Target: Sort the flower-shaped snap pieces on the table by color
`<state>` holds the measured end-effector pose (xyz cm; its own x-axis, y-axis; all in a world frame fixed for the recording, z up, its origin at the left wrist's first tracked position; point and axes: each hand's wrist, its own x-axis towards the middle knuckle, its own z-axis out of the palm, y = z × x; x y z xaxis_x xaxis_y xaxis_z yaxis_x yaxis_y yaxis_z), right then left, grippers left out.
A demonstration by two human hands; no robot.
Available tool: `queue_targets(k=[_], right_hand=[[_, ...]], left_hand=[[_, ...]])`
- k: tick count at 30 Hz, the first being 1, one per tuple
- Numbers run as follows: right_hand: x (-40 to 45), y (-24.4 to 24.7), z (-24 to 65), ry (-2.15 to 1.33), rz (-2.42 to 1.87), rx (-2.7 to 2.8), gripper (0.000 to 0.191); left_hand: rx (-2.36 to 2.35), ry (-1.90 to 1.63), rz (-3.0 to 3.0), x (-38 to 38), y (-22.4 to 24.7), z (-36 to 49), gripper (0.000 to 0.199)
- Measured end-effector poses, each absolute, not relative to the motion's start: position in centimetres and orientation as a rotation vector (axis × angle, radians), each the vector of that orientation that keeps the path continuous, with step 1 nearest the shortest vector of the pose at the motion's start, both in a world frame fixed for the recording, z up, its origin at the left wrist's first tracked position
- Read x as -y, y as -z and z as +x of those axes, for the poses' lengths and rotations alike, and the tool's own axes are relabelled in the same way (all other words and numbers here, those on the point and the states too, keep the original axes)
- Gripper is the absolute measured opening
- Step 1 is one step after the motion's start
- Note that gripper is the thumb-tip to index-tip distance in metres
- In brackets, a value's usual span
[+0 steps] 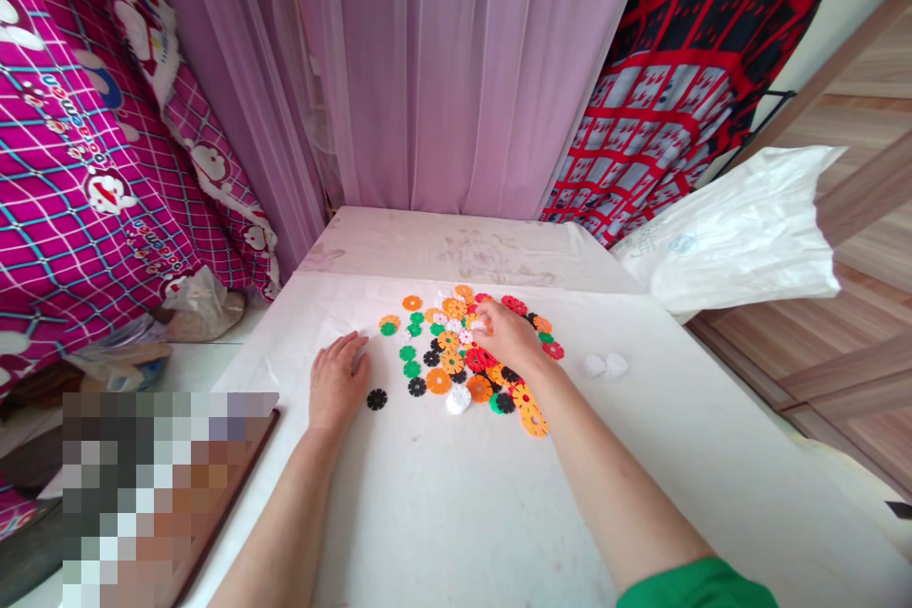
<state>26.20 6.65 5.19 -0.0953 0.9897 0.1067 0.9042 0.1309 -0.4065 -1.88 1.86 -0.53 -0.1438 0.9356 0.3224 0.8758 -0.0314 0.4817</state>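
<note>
My right hand (pixel 508 336) reaches into a pile of notched plastic discs in orange, red, green, black and white. Its thumb and fingertips are pinched on a white notched disc (pixel 478 326), partly hidden by the fingers. My left hand (pixel 337 382) lies on the table left of the pile, fingers stretched out and holding nothing. Near it is a black disc (pixel 377 399). At the pile's front are a white disc (pixel 458 399), an orange disc (pixel 438 381) and a joined orange piece (pixel 534 422). Two white discs (pixel 605 365) lie apart on the right.
A pale cloth covers the table (pixel 456 513). On its right edge sits a white plastic bag (pixel 741 233). Pinkish curtains (pixel 456 66) hang behind. A patterned pink cloth (pixel 92 142) is at left, a red-and-black blanket (pixel 684 85) at right. The lower left is pixelated.
</note>
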Motion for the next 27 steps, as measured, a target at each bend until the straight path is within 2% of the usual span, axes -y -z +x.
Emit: queue_targets(k=[6, 14, 27], right_hand=[[0.0, -5.2, 25.9, -0.735, -1.404, 1.863, 0.028], [2.5, -6.0, 24.7, -0.666, -1.446, 2.109, 0.035], [2.0, -5.2, 25.0, -0.584, -1.428, 2.152, 0.028]], left_hand=[[-2.103, -0.879, 2.024, -1.9, 0.4, -1.9, 0.037], [-2.127, -0.86, 1.994, -1.8, 0.4, -1.8, 0.036], [-2.109, -0.889, 1.997, -1.8, 0.6, -1.9, 0.036]])
